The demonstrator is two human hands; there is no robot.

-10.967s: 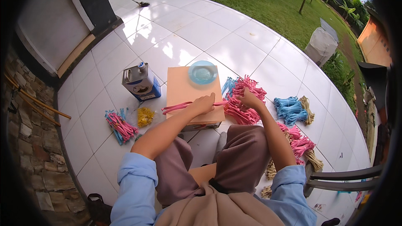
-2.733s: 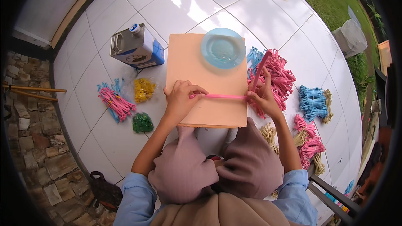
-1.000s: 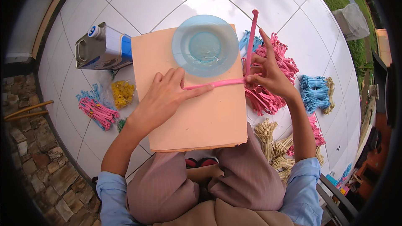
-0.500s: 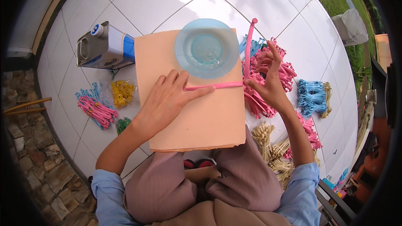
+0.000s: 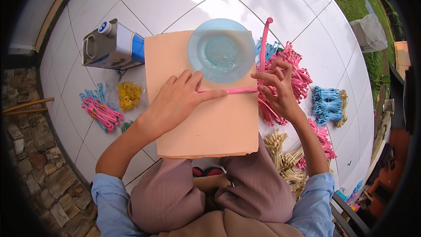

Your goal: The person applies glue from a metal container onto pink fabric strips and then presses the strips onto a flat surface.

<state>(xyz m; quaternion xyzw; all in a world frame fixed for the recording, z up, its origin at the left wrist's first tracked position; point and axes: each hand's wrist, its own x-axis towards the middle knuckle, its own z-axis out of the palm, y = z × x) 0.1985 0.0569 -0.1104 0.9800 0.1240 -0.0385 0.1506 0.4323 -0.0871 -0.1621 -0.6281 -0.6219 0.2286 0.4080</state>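
I see the left hand (image 5: pixel 177 101) lying open, pressing the pink strip (image 5: pixel 232 90) onto the board (image 5: pixel 206 127), while the right hand (image 5: pixel 278 87) pinches its upturned end.

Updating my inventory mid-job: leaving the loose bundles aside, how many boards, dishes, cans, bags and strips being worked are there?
Flat peach rectangular board: 1
Round translucent blue plastic dish: 1
Grey and blue metal can: 1
Clear bag of yellow pieces: 1
Long pink flexible strip, bent upward: 1
Total: 5
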